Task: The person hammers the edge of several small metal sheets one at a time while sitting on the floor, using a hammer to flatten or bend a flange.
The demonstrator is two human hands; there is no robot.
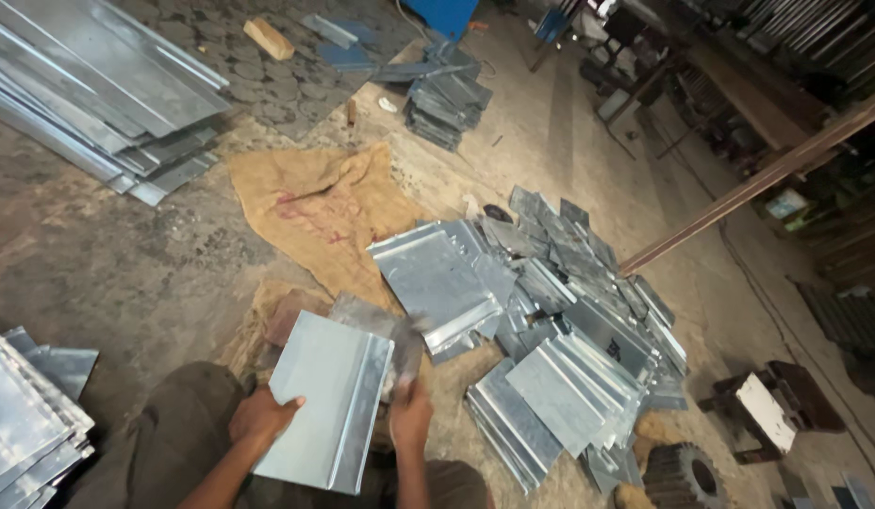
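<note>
Low in the head view, centre-left: one folded metal sheet (326,413), pale grey, with a raised seam down its right side, held between two hands. Left hand (263,420) is clamped on the sheet's left edge, thumb lying over the top face. Right hand (411,415) is closed on the right edge beside the seam; its fingertips are blurred (grip detail not readable).

Under the sheet, a second piece of burlap (258,325) pokes out toward the upper left. Beyond that, one larger burlap sack (320,212) is spread flat on the concrete floor (98,254).

Right of the hands: a loose heap of like sheets (551,330), too many and too overlapped to count, lying at all angles.

Stacks, counted: three. One of long panels (98,90) at upper left, one smaller dark stack (445,99) at top centre, one at the lower left edge (27,424), just beside the person's knee.

One wooden block (268,40) near the top. One toothed gear wheel (685,476) at bottom right, one dark stool (767,410) just beyond it. One long rusty bar (758,179) slants across the right side.
</note>
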